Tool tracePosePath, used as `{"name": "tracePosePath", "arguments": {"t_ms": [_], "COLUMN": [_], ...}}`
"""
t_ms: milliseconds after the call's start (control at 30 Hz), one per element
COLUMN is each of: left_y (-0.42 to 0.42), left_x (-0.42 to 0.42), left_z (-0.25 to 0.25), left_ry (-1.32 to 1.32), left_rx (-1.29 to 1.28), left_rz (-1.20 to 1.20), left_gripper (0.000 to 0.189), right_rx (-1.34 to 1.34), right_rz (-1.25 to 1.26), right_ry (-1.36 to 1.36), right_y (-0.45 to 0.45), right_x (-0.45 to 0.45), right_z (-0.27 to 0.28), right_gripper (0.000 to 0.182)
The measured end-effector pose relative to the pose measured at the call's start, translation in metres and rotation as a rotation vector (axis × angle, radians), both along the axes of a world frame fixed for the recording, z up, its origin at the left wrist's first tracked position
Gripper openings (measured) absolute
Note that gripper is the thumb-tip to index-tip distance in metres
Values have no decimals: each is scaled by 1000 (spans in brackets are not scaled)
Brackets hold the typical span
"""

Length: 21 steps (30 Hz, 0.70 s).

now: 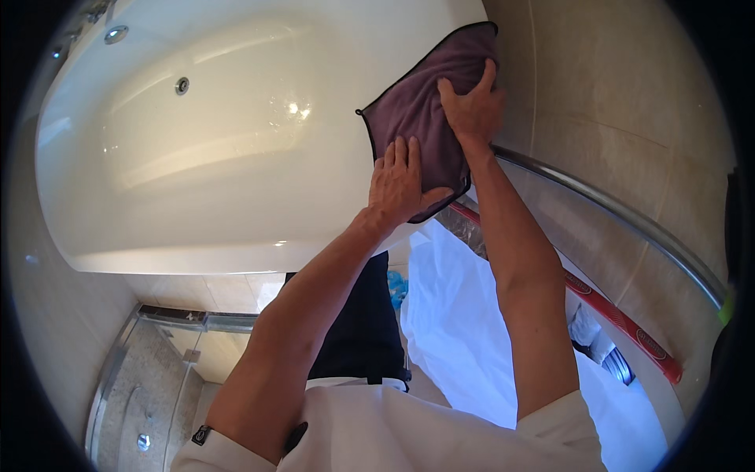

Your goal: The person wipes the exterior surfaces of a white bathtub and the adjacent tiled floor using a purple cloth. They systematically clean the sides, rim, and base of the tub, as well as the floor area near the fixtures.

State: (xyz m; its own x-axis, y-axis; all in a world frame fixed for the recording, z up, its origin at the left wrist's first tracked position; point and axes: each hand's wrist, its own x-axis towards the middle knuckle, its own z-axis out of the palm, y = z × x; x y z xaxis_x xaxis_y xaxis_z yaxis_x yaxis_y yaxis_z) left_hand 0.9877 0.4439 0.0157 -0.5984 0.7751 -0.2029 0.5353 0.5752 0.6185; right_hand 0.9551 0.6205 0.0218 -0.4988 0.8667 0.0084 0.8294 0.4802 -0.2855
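Observation:
A purple microfiber cloth (422, 109) with black edging and a small corner loop lies spread over the end rim of a white bathtub (330, 194). My left hand (401, 177) rests flat on the cloth near its lower edge, fingers extended and thumb apart. Farther up, at the tub's outer edge, my right hand (475, 112) touches the cloth with thumb and index finger spread. Its other fingers are blurred and partly hidden over the edge, so I cannot tell whether they grip the fabric. Wrinkles run through the cloth between both hands.
The tub has a drain (182, 86) and a chrome overflow fitting (116, 35). Beside the tiled wall (596, 88) runs a metal rail (613, 206), with a red tube-like strip (625, 324) below it. White sheeting (454, 318) hangs under my right arm. A glass shower enclosure (147, 377) stands lower left.

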Motion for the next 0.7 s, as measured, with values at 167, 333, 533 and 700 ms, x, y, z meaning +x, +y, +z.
{"name": "tracePosePath", "arguments": {"t_ms": [167, 333, 533, 700], "left_y": [-33, -76, -154, -172], "left_x": [8, 11, 29, 25], "left_z": [4, 19, 37, 40], "left_ry": [-6, 24, 148, 216], "left_rx": [24, -59, -48, -50], "left_rz": [-28, -113, -160, -166], "left_gripper": [95, 93, 93, 93], "right_rx": [-62, 93, -85, -222], "right_rz": [39, 67, -143, -256], "right_ry": [15, 59, 192, 224], "right_y": [-4, -49, -142, -173], "right_x": [11, 50, 103, 110], "right_z": [0, -4, -5, -4], "right_gripper": [86, 84, 81, 84]}}
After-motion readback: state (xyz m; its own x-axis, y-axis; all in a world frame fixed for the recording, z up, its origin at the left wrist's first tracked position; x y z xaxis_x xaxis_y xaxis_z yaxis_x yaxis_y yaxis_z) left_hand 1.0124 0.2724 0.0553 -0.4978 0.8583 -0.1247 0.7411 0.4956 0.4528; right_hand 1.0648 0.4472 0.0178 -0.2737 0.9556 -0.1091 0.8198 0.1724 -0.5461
